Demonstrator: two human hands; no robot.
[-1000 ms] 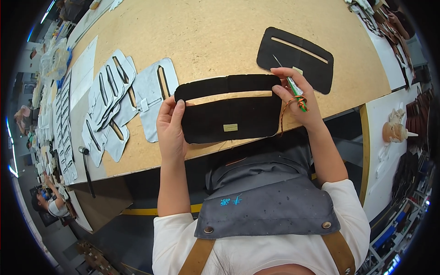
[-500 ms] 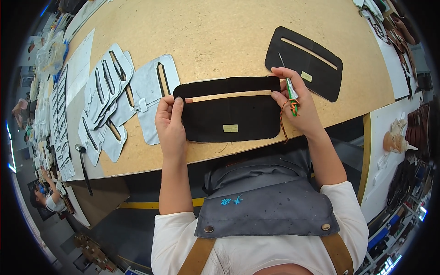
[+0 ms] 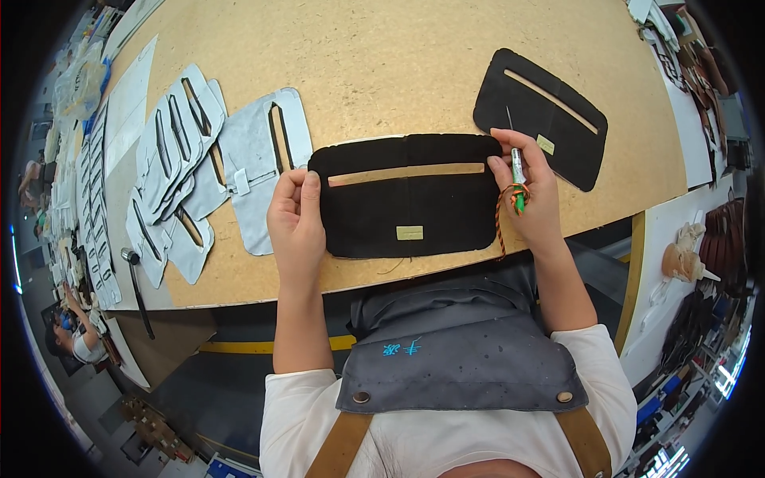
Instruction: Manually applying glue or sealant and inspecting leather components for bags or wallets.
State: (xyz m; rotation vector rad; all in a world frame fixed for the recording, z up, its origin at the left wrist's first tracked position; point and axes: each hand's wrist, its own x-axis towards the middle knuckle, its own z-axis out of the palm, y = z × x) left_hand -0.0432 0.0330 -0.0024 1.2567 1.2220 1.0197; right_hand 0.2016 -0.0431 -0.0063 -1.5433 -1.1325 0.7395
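Note:
A black fabric-like panel [image 3: 366,219] with rounded corners, a long slot and a small yellowish label is held up over the table's near edge. My left hand [image 3: 295,219] pinches its upper left edge, thumb on top. With thumb and fingers, my right hand [image 3: 535,199] grips the upper right corner. Tucked in that same hand is an awl [image 3: 519,171], its handle white and green, its thin metal point directed away from me. An orange and dark cord [image 3: 500,219] hangs from it. A similar black panel [image 3: 562,122] lies flat beyond my right hand.
Overlapping pale grey slotted pieces [image 3: 263,203] lie left of my left hand. A dark-handled hammer [image 3: 140,295] rests at the table's left near edge, beside slotted strips [image 3: 94,223]. Farther right, a bottle with a pointed nozzle [image 3: 679,267] sits on another surface. A person [image 3: 80,338] is at far left.
The held panel has come slightly nearer and to the right. Both ends of its slot now show, where my thumbs lay close before. The view has shifted a little.

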